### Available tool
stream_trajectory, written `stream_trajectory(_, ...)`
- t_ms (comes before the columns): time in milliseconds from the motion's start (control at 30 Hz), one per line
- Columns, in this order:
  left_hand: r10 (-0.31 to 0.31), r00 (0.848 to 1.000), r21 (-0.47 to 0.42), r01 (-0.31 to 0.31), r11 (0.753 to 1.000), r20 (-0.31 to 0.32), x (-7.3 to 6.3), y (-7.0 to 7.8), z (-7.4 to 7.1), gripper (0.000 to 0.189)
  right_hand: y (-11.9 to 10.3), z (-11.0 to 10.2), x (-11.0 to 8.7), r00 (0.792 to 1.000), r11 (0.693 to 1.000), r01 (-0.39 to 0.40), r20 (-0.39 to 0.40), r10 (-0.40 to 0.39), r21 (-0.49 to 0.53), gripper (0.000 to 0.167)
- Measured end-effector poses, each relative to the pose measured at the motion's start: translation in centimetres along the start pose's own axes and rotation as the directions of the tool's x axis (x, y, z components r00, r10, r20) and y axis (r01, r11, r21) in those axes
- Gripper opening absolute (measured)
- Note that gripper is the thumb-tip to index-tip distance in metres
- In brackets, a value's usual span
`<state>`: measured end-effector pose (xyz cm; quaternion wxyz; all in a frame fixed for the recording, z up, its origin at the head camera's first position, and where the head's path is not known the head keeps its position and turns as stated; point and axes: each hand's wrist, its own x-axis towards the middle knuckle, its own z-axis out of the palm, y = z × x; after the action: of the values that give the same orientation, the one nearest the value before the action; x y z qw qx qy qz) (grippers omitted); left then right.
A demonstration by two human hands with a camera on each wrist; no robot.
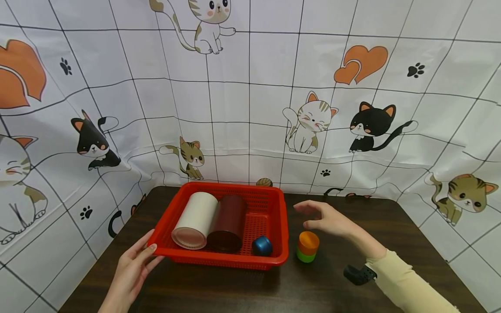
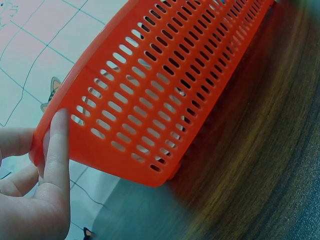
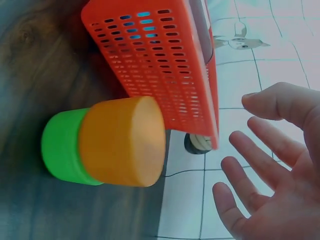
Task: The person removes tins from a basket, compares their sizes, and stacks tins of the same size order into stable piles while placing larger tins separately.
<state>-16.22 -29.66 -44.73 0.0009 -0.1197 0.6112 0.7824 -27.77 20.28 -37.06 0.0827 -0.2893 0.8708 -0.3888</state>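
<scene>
My left hand (image 1: 131, 270) pinches the near left corner of a red plastic basket (image 1: 219, 259), thumb on the rim and fingers beneath it. Slotted holes cover the basket's side (image 2: 150, 95). Inside lie a white cylinder (image 1: 197, 217) and a dark brown cylinder (image 1: 228, 221), side by side. A small shiny blue rounded object (image 1: 262, 246) sits in the near right corner. To the basket's right, an orange cup-like piece (image 3: 120, 142) is stacked on a green one (image 3: 62, 145). Above and behind this stack hovers my right hand (image 1: 326, 217), fingers spread and holding nothing.
Everything stands on a dark wooden table (image 1: 313, 291). A white sheet with cat drawings and grid lines (image 1: 250, 104) hangs behind the table and along both sides. A black strap (image 1: 359, 274) is on my right wrist, by a pale yellow sleeve (image 1: 407, 278).
</scene>
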Motion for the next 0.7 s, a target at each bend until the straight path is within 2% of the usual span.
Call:
stream_trajectory(133, 0.012, 1.000, -0.002, -0.012, 1.000, 0.006, 0.0, 0.0, 0.0, 0.072, -1.0, -0.2, 0.9, 1.000, 1.000, -0.002, 0.005, 0.002, -0.009, 0.043)
stream_trajectory(367, 0.010, 1.000, 0.005, -0.010, 1.000, 0.003, 0.0, -0.2, 0.0, 0.072, -2.5, -0.1, 2.6, 0.999, 0.995, 0.041, 0.035, -0.038, -0.093, 0.039)
stream_trajectory(700, 0.009, 1.000, 0.000, -0.009, 1.000, 0.005, 0.2, -0.1, 0.0, 0.071, -4.5, 0.5, 5.0, 0.991, 0.959, 0.119, 0.087, -0.100, -0.258, 0.036)
